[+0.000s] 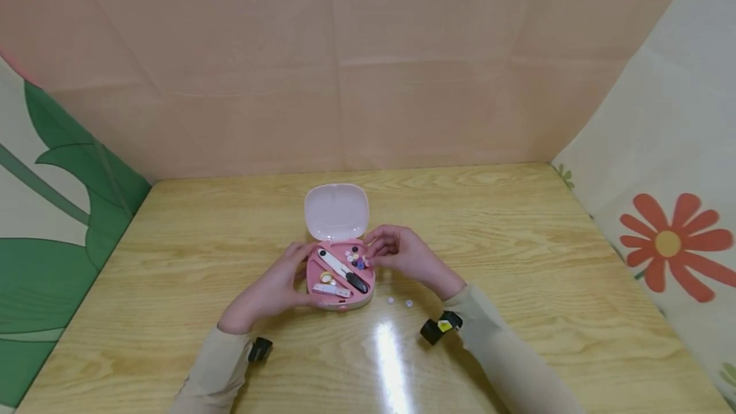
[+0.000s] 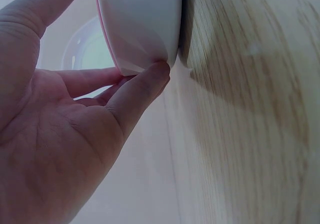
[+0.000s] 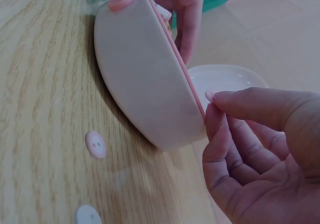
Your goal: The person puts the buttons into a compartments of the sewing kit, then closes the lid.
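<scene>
A pink sewing box (image 1: 340, 299) stands on the table with its pale lid (image 1: 336, 212) tipped up at the back. My left hand (image 1: 280, 286) grips the box's left side, thumb at the front and fingers farther back. At the right edge of the box is my right hand (image 1: 409, 257). In the right wrist view it pinches a small pink button (image 3: 210, 96) between thumb and forefinger, just above the rim. Several small buttons (image 1: 355, 257) lie in the right compartment. A white-and-black tool (image 1: 339, 267), its kind unclear, lies diagonally across the middle.
Two loose buttons, a pink one (image 3: 95, 144) and a whiter one (image 3: 87, 215), lie on the wooden table (image 1: 489, 222) right of the box. In the left compartment are a white strip (image 1: 331, 289) and a small round gold-rimmed item (image 1: 326, 278).
</scene>
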Available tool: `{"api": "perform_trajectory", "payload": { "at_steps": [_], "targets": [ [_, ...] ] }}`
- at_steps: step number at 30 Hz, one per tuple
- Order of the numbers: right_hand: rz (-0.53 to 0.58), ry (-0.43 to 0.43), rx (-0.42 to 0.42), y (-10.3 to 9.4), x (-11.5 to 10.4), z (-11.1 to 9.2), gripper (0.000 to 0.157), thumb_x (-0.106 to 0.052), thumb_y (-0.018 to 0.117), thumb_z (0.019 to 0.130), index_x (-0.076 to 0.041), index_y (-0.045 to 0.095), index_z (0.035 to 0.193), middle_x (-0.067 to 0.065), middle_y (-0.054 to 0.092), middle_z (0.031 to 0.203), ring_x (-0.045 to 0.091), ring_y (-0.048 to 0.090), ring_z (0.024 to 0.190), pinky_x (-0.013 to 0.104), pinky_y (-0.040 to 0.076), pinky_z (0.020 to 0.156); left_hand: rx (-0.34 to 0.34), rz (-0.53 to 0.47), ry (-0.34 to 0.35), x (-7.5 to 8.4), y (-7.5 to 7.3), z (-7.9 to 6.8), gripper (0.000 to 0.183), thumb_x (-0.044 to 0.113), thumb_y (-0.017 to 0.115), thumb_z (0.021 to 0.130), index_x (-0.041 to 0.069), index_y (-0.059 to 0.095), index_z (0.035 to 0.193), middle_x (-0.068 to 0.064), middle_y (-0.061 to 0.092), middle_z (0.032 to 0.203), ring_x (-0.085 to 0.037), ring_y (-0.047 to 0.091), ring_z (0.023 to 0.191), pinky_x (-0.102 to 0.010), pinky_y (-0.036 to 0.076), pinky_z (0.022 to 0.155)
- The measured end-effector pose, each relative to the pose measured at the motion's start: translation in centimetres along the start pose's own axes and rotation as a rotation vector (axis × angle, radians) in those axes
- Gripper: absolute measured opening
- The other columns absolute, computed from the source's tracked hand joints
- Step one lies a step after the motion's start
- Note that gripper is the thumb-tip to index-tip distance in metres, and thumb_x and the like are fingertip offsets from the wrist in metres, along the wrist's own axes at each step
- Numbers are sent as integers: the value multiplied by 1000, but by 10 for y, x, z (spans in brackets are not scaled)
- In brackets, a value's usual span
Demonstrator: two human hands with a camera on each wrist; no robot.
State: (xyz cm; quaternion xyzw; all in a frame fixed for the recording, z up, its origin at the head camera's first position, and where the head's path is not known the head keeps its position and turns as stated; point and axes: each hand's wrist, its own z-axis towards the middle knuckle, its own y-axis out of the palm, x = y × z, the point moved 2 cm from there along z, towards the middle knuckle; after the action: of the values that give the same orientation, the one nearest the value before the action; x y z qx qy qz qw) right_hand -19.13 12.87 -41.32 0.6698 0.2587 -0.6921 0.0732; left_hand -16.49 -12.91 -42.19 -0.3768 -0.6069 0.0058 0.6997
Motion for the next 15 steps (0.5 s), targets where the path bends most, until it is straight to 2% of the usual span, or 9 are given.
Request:
{"api": "perform_trajectory", "payload": {
  "at_steps": [3,11,15],
  "targets": [
    [9,14,-10,0,-1,-1,31,6,71,81,2,62,111,12,67,92,25,64,84,27,54,70,2,4,-2,0,0,0,95,15,87,68,6,35,146,-14,40,129,-35,40,128,-48,38,105],
    [37,3,-35,1,0,-2,32,7,70,81,6,60,112,18,67,94,31,64,86,24,53,69,-36,-2,1,1,-2,-1,98,32,87,68,12,34,148,-7,39,131,-28,41,129,-38,40,104],
    [50,-6,-37,0,1,-2,33,8,69,82,7,60,113,20,67,95,33,64,87,24,53,69,-34,66,-24,1,-3,-1,100,40,85,67,14,33,148,-2,39,133,-23,40,129,-40,36,107]
  ]
}}
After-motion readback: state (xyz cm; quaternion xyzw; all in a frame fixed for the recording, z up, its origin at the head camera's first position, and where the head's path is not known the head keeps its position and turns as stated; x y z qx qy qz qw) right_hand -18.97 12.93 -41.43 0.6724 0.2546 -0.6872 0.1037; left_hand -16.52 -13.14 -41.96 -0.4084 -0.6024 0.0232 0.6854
